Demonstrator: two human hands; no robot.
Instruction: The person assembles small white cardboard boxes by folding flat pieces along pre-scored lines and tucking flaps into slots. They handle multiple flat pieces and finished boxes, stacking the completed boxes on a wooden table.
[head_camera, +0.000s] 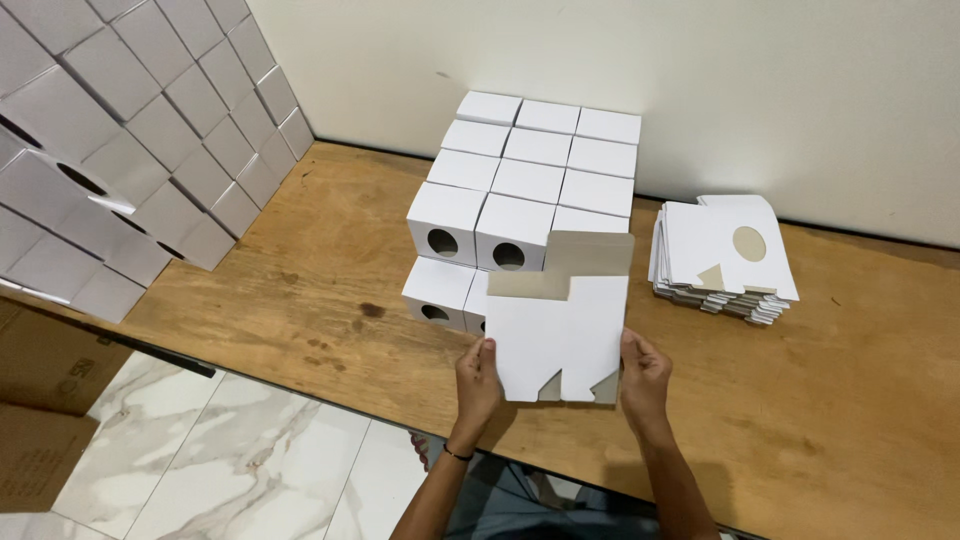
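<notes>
I hold a flat white cardboard box blank (557, 335) upright over the wooden table (330, 270). My left hand (477, 380) grips its lower left edge and my right hand (643, 378) grips its lower right edge. A grey-brown flap sticks up at the blank's top. Behind it stands a block of folded white boxes (520, 190) with round holes in their fronts, stacked in rows and two layers. The blank hides part of the lower front row.
A pile of flat white box blanks (722, 262) lies on the table to the right. A leaning stack of finished white boxes (130, 140) fills the left. A brown carton (40, 400) sits on the marble-tile floor below. A cream wall runs behind the table.
</notes>
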